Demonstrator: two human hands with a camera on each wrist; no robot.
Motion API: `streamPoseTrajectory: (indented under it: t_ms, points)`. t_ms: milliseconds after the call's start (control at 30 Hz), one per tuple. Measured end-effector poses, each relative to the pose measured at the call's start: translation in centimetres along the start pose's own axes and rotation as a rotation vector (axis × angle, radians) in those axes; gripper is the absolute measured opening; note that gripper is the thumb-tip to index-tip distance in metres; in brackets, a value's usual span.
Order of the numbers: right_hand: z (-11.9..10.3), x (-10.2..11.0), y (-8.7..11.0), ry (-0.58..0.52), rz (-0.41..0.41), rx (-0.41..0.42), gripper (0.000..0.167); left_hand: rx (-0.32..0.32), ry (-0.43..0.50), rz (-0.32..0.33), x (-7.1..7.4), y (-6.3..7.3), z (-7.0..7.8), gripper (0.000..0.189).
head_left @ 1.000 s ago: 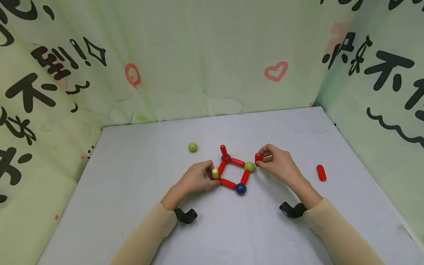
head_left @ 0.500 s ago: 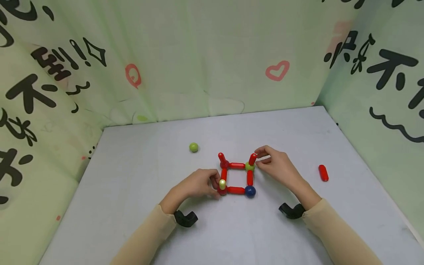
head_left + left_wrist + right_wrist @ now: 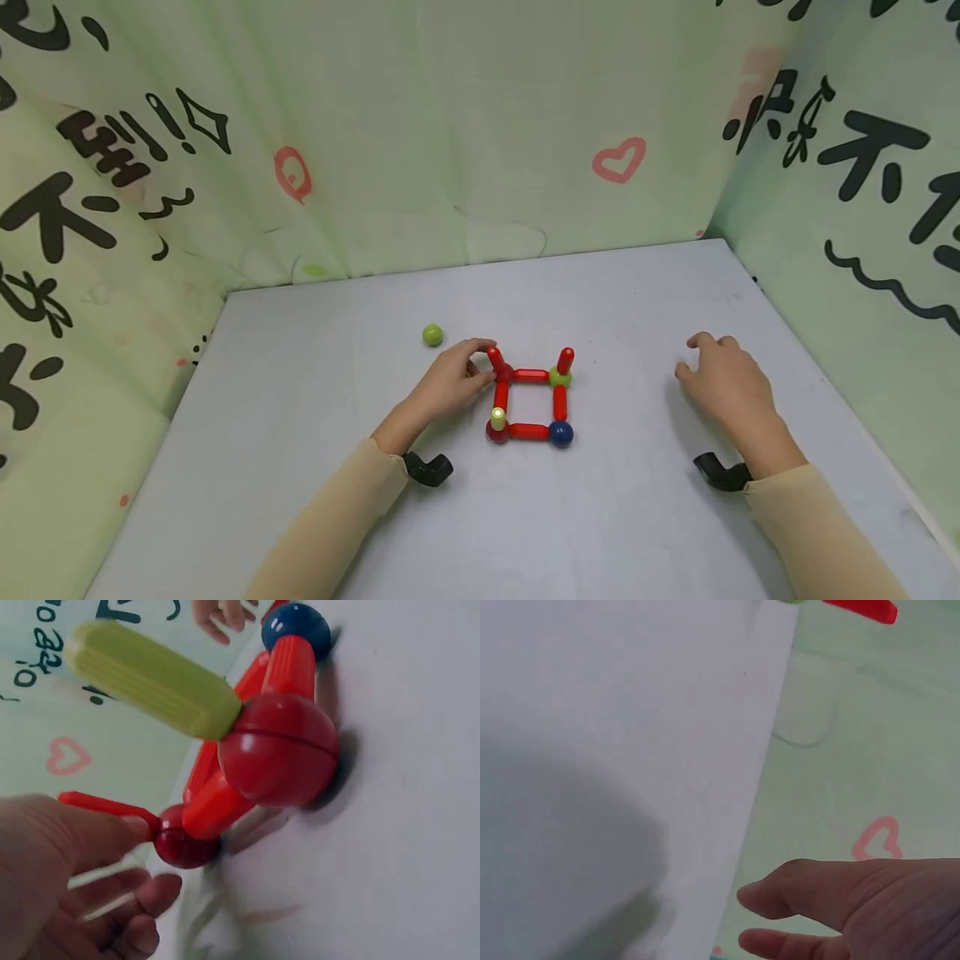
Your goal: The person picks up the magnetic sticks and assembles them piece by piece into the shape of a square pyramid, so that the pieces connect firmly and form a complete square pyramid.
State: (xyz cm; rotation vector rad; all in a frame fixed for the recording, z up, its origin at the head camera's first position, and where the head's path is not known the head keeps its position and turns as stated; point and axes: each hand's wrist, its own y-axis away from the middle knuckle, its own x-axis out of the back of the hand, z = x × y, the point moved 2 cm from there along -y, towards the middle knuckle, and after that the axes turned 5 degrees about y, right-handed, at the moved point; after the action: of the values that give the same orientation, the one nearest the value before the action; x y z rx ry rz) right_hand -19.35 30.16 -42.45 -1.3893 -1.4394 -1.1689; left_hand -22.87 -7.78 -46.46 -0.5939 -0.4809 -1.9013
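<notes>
In the head view a square of red magnetic rods (image 3: 528, 432) and balls lies mid-table. Its corners are a blue ball (image 3: 561, 434), a green ball (image 3: 560, 377) and two dark red balls (image 3: 281, 750). A yellow-green rod (image 3: 154, 679) stands on the near left ball, and a red rod (image 3: 566, 360) rises from the green one. My left hand (image 3: 452, 377) pinches the upright red rod (image 3: 101, 802) at the far left corner, its thumb against it. My right hand (image 3: 727, 379) hovers at the right with relaxed, spread fingers and nothing visible in them.
A loose green ball (image 3: 432, 335) lies behind my left hand. The white table (image 3: 360, 533) meets patterned pale green cloth (image 3: 450, 167) at the back and sides. What lies beneath my right hand is hidden in the head view.
The right hand set a red rod upright on the green ball, let go and moved right, where a loose red rod lay. My left hand shifted from the near left corner to the far left one.
</notes>
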Motion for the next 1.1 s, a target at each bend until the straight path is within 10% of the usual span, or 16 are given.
streamPoseTrajectory:
  t_ms: [467,1100]
  points:
    - [3.5,0.3,0.7,-0.008,-0.102,-0.043,0.036,-0.155,0.06,-0.082,-0.6,-1.4,-0.5,0.021]
    - [-0.5,-1.1,-1.0,-0.095,-0.164,0.009,0.042,-0.159,0.029,-0.149,-0.8,-1.7,-0.9,0.026]
